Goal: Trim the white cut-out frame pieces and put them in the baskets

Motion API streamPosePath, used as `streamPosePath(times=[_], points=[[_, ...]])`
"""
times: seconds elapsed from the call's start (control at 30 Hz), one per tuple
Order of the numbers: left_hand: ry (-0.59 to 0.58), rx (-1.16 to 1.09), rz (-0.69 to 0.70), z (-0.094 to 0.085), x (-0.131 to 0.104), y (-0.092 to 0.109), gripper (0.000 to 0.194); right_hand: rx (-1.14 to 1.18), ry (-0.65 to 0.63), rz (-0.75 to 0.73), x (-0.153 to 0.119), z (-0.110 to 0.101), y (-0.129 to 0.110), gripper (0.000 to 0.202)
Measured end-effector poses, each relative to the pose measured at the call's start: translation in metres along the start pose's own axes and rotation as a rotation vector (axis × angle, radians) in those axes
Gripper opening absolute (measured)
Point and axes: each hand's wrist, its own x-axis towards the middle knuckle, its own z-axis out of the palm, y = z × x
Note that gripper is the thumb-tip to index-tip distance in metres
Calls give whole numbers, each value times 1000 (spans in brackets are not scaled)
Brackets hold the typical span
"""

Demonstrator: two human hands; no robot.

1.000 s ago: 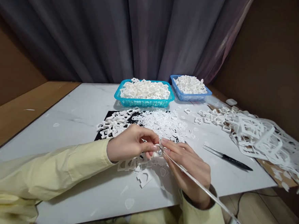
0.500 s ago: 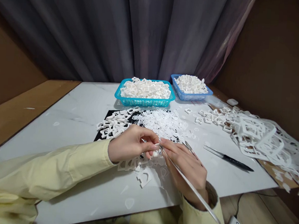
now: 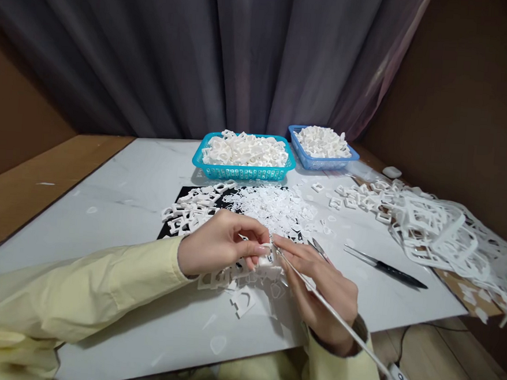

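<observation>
Near the middle of the table my left hand pinches a small white piece between thumb and fingers. My right hand is closed on a long thin metal rod, whose upper end reaches the white piece; its lower end slants down past my sleeve. Below the hands lie loose white pieces, one with a curved opening. Behind them, a black mat carries thick white frames on its left and a heap of thin white scraps.
A teal basket and a blue basket, both filled with white pieces, stand at the back. Black-handled tweezers lie right of my hands. White strips are heaped at the right edge.
My right hand has shifted slightly right and down, away from my left fingers, and the rod has moved with it. More of the white piece shows. The view has shifted slightly.
</observation>
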Motion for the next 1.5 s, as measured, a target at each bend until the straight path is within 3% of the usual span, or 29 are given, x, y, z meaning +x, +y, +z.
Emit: streamPosePath(times=[0.17, 0.43, 0.6, 0.97, 1.5], points=[[-3, 22, 33, -1, 1, 1, 3, 89, 26, -20, -2, 0, 1, 29], [39, 52, 13, 1, 0, -2, 9, 7, 42, -125, -3, 5, 7, 30], [89, 20, -25, 4, 0, -1, 6, -40, 46, -147, -2, 6, 7, 30], [228, -14, 38, 8, 1, -7, 4, -133, 27, -183, -7, 11, 10, 33], [221, -139, -9, 11, 0, -9, 4, -155, 9, -112, -4, 10, 7, 27]])
